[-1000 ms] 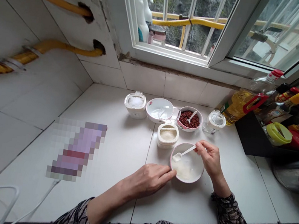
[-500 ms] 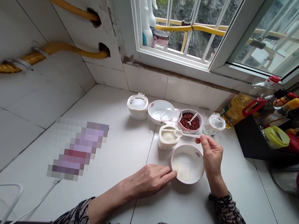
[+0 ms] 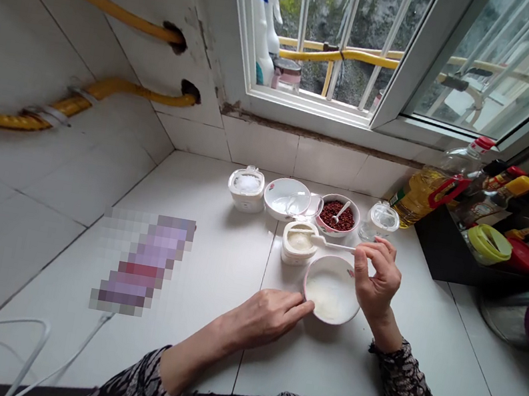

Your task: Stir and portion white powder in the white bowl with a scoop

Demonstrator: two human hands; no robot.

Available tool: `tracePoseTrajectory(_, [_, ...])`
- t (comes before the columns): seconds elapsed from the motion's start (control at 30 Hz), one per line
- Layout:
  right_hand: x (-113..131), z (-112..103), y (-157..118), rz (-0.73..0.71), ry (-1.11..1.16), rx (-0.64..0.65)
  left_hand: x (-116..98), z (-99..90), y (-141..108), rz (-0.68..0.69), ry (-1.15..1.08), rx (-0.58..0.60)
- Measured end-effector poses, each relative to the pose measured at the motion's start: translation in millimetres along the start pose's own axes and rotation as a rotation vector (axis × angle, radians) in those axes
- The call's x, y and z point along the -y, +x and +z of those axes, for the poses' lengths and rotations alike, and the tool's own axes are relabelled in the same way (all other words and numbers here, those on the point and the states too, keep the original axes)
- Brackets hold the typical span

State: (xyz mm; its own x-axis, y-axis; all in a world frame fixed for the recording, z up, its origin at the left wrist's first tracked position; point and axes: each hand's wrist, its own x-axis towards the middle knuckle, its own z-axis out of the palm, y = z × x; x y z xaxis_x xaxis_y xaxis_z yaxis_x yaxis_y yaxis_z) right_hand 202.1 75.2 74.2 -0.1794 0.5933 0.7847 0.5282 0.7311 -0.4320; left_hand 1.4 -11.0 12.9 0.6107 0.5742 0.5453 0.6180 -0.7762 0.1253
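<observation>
My right hand [image 3: 377, 278] pinches the end of a white spoon [image 3: 335, 244]. The spoon's bowl end lies at the mouth of a small cream-coloured jar [image 3: 296, 252], which holds a pale granular substance. Just in front of the jar sits a white bowl [image 3: 340, 309] with a pink rim and some whitish contents at its bottom. My left hand [image 3: 269, 317] grips the bowl's left rim, thumb on the edge and fingers curled against the outside. Part of the bowl's right side is hidden behind my right hand.
Along the back stand a lidded white jar [image 3: 244, 200], a white bowl [image 3: 280, 190], a bowl of dark red beans [image 3: 335, 218] with a small spoon, and a clear jar [image 3: 380, 221]. An oil bottle [image 3: 422, 191] and a black rack [image 3: 438, 251] of condiments occupy the right. A blurred purple object [image 3: 146, 266] lies left.
My right hand has shifted slightly right and changed its finger pose on the spoon, whose bowl end stays at the jar. My left hand keeps its hold on the bowl.
</observation>
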Motion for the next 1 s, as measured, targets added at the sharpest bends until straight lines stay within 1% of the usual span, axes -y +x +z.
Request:
tracePoseTrajectory(0.1, [-7.1,-6.3,-0.8,0.055,0.107,0.071,0.6,0.8,-0.6,0.001,-0.004,0.006])
tracePoseTrajectory(0.17, [-10.7,-8.7,-2.6,0.057,0.111,0.148,0.8,0.8,-0.3,0.002,-0.007,0.007])
tracePoseTrajectory(0.27, [-12.6,-7.5,-6.2,-0.024,0.018,0.251,0.8,0.5,0.5,0.007,-0.015,0.002])
tracePoseTrajectory(0.4, [-10.7,0.2,-11.2,-0.132,-0.14,0.363,0.8,0.4,0.6,0.006,-0.024,0.005])
tracePoseTrajectory(0.47, [-10.0,3.4,-13.7,-0.131,-0.15,0.406,0.9,0.7,0.1,0.002,-0.027,0.007])
tracePoseTrajectory(0.53, [-10.4,5.0,-16.0,-0.092,-0.11,0.434,1.1,1.1,-0.4,0.0,-0.031,0.013])
tracePoseTrajectory(0.67, [-13.9,4.4,-19.0,0.008,-0.025,0.435,1.2,1.7,-1.1,0.002,-0.032,0.021])
tracePoseTrajectory(0.87, [-18.9,0.5,-17.2,0.107,-0.039,0.37,0.8,0.3,-0.8,0.0,-0.03,0.029])
tracePoseTrajectory(1.0, [-18.7,-1.3,-15.2,0.169,0.009,0.351,1.0,0.4,-0.7,0.007,-0.032,0.023])
